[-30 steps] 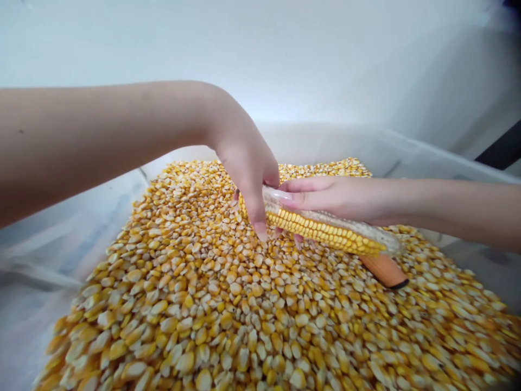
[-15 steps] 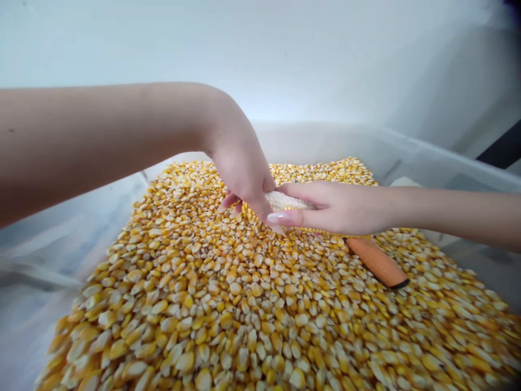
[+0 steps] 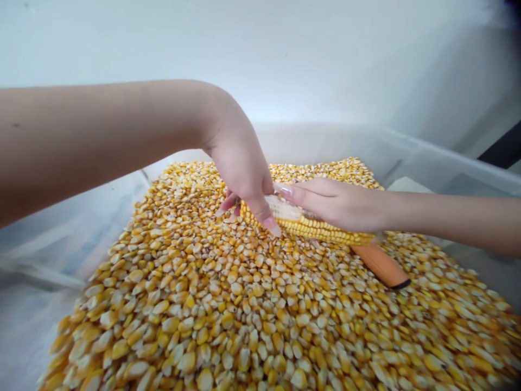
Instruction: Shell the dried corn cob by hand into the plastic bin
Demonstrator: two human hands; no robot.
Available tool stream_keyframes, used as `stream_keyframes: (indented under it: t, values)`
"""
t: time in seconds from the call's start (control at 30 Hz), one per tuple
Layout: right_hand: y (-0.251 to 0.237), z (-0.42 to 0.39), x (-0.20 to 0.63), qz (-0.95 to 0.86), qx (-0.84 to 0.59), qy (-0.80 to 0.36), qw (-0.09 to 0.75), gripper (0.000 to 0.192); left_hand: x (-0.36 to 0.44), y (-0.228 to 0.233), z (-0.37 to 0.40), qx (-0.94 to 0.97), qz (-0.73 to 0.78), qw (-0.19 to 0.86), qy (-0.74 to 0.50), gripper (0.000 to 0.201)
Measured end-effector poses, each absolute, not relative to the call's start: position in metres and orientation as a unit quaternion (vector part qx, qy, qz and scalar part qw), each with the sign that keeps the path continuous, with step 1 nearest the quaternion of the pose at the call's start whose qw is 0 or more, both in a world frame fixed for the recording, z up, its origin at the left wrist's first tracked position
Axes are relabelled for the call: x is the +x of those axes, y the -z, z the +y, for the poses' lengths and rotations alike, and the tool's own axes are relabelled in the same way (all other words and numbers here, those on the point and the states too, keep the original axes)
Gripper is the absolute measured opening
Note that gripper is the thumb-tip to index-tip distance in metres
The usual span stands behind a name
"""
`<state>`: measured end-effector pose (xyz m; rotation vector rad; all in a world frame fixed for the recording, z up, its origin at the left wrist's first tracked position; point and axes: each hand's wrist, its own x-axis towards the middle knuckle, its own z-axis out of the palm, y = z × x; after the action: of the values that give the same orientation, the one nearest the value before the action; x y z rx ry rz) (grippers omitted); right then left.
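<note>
Two hands share one corn cob (image 3: 313,227), which lies nearly level across the top of a heap of loose corn kernels (image 3: 244,304), its left end a little higher in the frame than its right. Part of the cob's upper face is already bare and pale, while rows of yellow kernels run along its lower side. The left hand (image 3: 240,168) comes down from above onto the cob's left end, fingers curled about it and the thumb pressed against the kernel rows. The right hand (image 3: 337,203) comes in from the right and lies over the cob's middle and right part, fingers wrapped over the top in a closed grasp, the fingertips meeting the left hand.

Just beyond the cob's right end, an orange handle (image 3: 380,266) with a dark tip pokes out of the kernels, slanting down to the right; what it belongs to is buried. The kernels fill a clear plastic bin (image 3: 427,157), whose translucent walls show at left and right. Behind the bin stands a plain white wall (image 3: 260,54).
</note>
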<state>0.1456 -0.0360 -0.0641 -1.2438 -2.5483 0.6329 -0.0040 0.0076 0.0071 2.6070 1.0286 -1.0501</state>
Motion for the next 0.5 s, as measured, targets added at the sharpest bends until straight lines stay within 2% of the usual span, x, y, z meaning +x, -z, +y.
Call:
stream_keyframes:
  t: [0.2, 0.3, 0.5]
  values:
    - [0.0624, -0.0347, 0.1476, -0.868, -0.414, -0.248, 0.117, 0.04, -0.0057, -0.0078, 0.0105, 0.871, 0.343, 0.059, 0.346, 0.054]
    - [0.0641, -0.0336, 0.1471, -0.87, -0.432, -0.221, 0.09, 0.045, -0.0069, -0.0082, 0.0125, 0.876, 0.337, 0.049, 0.34, 0.053]
    - [0.0662, -0.033, 0.145, -0.873, -0.453, -0.156, 0.095, 0.039, -0.0047, -0.0061, 0.0122, 0.865, 0.374, 0.046, 0.333, 0.048]
